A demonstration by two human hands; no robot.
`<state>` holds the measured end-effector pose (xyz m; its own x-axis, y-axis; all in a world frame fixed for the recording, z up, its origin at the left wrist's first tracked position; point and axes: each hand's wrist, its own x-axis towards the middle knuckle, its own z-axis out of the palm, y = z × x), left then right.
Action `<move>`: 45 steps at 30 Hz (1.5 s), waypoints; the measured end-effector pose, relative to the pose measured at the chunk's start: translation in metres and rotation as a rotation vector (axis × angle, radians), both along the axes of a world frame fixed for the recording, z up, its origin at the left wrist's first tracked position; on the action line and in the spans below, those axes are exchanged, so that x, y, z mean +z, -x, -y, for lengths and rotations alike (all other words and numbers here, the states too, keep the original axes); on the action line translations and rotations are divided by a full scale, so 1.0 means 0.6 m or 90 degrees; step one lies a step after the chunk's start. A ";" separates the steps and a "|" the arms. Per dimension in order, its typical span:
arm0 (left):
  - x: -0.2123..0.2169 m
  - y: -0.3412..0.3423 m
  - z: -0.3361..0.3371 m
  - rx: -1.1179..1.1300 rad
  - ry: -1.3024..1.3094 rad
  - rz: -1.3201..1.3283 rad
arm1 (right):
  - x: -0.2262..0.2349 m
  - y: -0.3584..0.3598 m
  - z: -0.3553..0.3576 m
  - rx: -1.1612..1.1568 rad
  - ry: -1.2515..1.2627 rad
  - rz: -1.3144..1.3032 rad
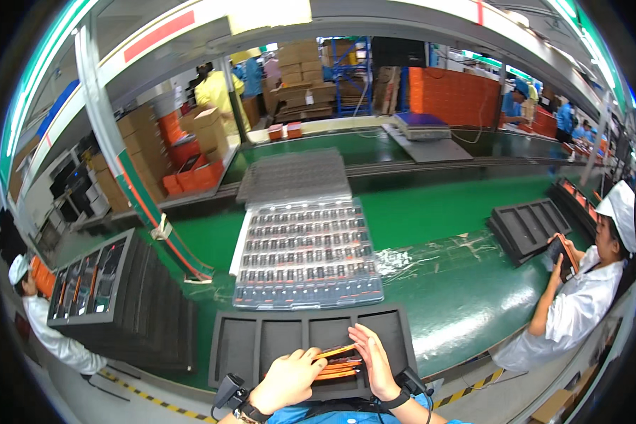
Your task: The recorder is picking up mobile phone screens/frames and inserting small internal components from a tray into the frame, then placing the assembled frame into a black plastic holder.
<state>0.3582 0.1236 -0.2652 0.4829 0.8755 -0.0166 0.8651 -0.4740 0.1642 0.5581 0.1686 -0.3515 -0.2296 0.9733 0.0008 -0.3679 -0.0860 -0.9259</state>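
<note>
You're seating an orange-edged device [338,364] into a slot of the black foam tray [261,339], low centre. Left hand [287,379] pinches its near end, right hand [372,360] lies fingers-together along its side. Next probably needs pressing it flat in the slot.

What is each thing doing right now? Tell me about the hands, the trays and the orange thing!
Left hand: curled, gripping the flat orange and black device.
Right hand: fingers straight, pressed on the device's right end.
Flat orange and black device: lying over a slot of the black foam tray.
Black foam tray: other slots unfilled.
Clear plastic tray: rows full of small dark parts.
Stack of black trays: top tray loaded with devices.
</note>
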 end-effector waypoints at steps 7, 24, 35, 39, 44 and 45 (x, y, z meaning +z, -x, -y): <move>-0.009 0.027 -0.004 -0.067 -0.086 0.093 | -0.014 0.051 0.022 -0.033 -0.055 0.101; -0.124 0.046 0.054 0.334 -0.001 0.645 | 0.018 0.038 0.012 0.048 -0.023 0.186; -0.167 0.036 0.052 0.306 -0.048 0.844 | 0.099 -0.046 -0.229 -0.077 -0.473 0.575; -0.147 0.033 0.048 0.261 -0.077 0.807 | 0.041 -0.071 -0.310 -0.011 -0.434 0.630; -0.142 0.035 0.060 0.299 -0.061 0.799 | 0.006 -0.078 -0.361 -0.047 -0.599 0.794; -0.143 0.036 0.062 0.327 -0.052 0.800 | 0.009 -0.066 -0.365 -0.048 -0.601 0.801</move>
